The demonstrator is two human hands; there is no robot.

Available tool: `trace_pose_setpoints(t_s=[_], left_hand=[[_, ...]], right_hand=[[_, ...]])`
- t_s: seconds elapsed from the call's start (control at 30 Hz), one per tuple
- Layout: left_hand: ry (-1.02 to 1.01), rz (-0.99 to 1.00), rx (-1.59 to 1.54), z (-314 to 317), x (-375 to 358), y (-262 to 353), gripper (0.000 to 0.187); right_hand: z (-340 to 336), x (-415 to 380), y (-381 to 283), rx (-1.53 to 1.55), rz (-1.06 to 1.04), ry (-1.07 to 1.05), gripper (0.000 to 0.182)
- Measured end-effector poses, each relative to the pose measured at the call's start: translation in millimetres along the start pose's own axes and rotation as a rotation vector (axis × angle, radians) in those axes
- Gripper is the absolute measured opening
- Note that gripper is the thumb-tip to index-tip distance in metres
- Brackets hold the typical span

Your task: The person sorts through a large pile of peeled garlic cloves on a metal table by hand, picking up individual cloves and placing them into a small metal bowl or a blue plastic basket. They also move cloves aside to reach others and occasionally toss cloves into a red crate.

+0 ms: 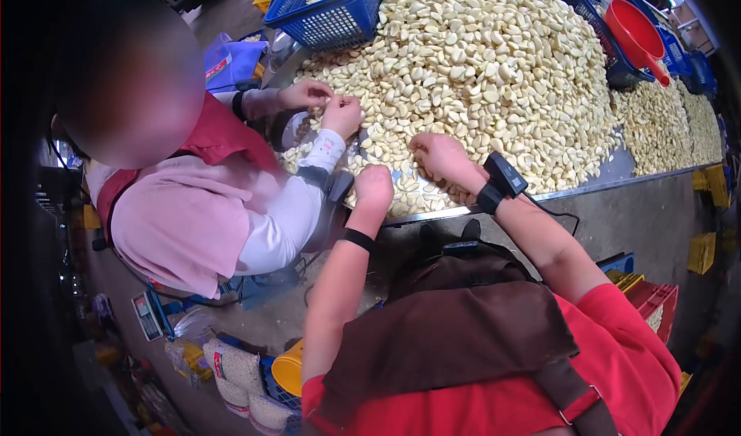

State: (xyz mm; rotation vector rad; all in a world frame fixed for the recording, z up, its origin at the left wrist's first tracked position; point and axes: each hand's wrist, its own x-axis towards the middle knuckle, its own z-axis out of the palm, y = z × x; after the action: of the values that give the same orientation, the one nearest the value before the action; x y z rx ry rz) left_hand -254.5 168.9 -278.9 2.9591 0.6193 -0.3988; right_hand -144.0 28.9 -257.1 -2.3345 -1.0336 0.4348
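Observation:
A big heap of peeled garlic cloves lies on a metal table. My left hand is held over the table's near edge, its fingers curled in and mostly hidden, so what it holds, if anything, does not show. Bent fingers of my right hand reach down to the cloves at the foot of the heap; whether a clove is between them is hidden. Loose cloves lie scattered between my two hands. Each of my wrists wears a black band, the right one with a small black device.
At left, a co-worker in a pink top holds both hands close together over the cloves. Blue baskets and a red scoop stand around the heap. Filled bags and a red crate sit below.

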Motion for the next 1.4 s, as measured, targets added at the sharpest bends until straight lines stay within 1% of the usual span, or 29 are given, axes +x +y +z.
trace_pose_setpoints(t_s=[0.03, 0.1, 0.17, 0.2, 0.23, 0.3, 0.43, 0.5, 0.57, 0.63, 0.67, 0.7, 0.77, 0.83, 0.9, 0.93, 0.97, 1.0, 1.03, 1.07, 1.1, 1.13, 1.17, 1.2, 1.23, 1.3, 1.33, 1.37, 1.4], left_hand=[[-0.001, 0.008, -0.001, -2, 0, 1, 0.014], [-0.032, 0.007, -0.006, -7, 2, 3, 0.013], [-0.032, 0.018, -0.001, -8, 4, 5, 0.014], [-0.059, 0.024, 0.005, -9, 1, 7, 0.014], [-0.086, 0.027, 0.012, -10, -2, 8, 0.014], [-0.042, 0.027, 0.013, -3, -1, 6, 0.014], [-0.154, -0.014, -0.066, -13, -2, 4, 0.021], [-0.060, -0.189, -0.397, -15, -7, 3, 0.026], [-0.033, -0.165, -0.391, -14, -15, 2, 0.022], [-0.208, -0.181, -0.927, -12, -17, -3, 0.016], [-0.304, -0.250, -1.260, -10, -18, -5, 0.016], [-0.306, -0.244, -1.267, -14, -21, -5, 0.016], [-0.411, -0.266, -1.694, -33, -29, -5, 0.022], [-0.400, -0.221, -1.735, -35, -28, -1, 0.023], [-0.498, -0.150, -1.891, -23, -14, 0, 0.025], [-0.439, -0.193, -1.911, -18, -5, 6, 0.029], [-0.441, -0.189, -1.909, -14, 5, 9, 0.029], [-0.217, -0.155, -1.470, -13, 15, 14, 0.038], [-0.010, -0.118, -1.027, -12, 24, 18, 0.047], [0.164, -0.018, -0.813, -11, 30, 18, 0.060], [0.164, -0.013, -0.817, -13, 29, 19, 0.060], [0.116, 0.065, -0.736, -18, 26, 22, 0.062], [0.067, 0.141, -0.653, -23, 23, 23, 0.065], [0.020, 0.090, -0.528, -33, 17, 24, 0.067], [-0.052, 0.048, -0.377, -30, 21, 15, 0.062], [-0.110, -0.160, -0.216, -22, 29, -3, 0.055], [-0.110, -0.158, -0.216, -15, 30, -18, 0.055], [-0.137, -0.158, -0.199, -7, 31, -35, 0.049], [-0.161, -0.157, -0.179, -2, 30, -44, 0.044]], right_hand=[[-3, -1, 1, 0.011, -0.051, 0.096, 0.017], [-9, -7, -9, -0.198, -0.079, -0.104, 0.013], [19, -13, 3, -0.346, -0.250, -0.104, 0.012], [29, -18, 8, -0.379, -0.272, -0.067, 0.009], [33, -21, 6, -0.317, -0.256, 0.009, 0.008], [38, -23, 2, -0.329, -0.192, 0.010, 0.008], [40, -26, -3, -0.372, -0.141, 0.032, 0.009], [41, -21, -4, -0.335, -0.093, -0.021, 0.009], [42, -21, 1, -0.344, -0.109, -0.038, 0.011], [18, -25, -11, -0.029, 0.055, -0.048, 0.012], [-2, -27, -10, 0.275, 0.127, -0.123, 0.010], [-1, -27, 6, 0.680, 0.186, -0.137, 0.007], [-21, -28, 23, 1.442, 0.220, -0.214, 0.011], [-53, -30, 12, 1.632, 0.297, -0.145, 0.013], [-68, -25, 6, 1.661, 0.350, -0.113, 0.015], [-65, -18, 12, 1.428, 0.345, -0.081, 0.016], [-59, -14, 19, 1.195, 0.339, -0.046, 0.018], [-45, -7, 16, 0.737, 0.222, 0.206, 0.019], [-48, -11, 11, 0.245, 0.118, 0.327, 0.021], [-48, -14, 4, 0.027, 0.163, 0.209, 0.022], [-47, -17, -4, -0.191, 0.206, 0.090, 0.023], [-36, -21, -3, -0.219, 0.236, 0.013, 0.027], [-18, -21, 0, -0.305, 0.204, 0.017, 0.036], [0, -21, 2, -0.328, 0.218, 0.031, 0.043], [9, -23, -6, -0.350, 0.233, 0.039, 0.050], [19, -24, -24, -0.309, 0.176, -0.253, 0.056], [32, -20, -24, -0.299, 0.040, -0.461, 0.065], [28, -29, -32, -0.154, -0.067, -0.479, 0.062], [32, -29, -30, -0.101, -0.121, -0.388, 0.052]])
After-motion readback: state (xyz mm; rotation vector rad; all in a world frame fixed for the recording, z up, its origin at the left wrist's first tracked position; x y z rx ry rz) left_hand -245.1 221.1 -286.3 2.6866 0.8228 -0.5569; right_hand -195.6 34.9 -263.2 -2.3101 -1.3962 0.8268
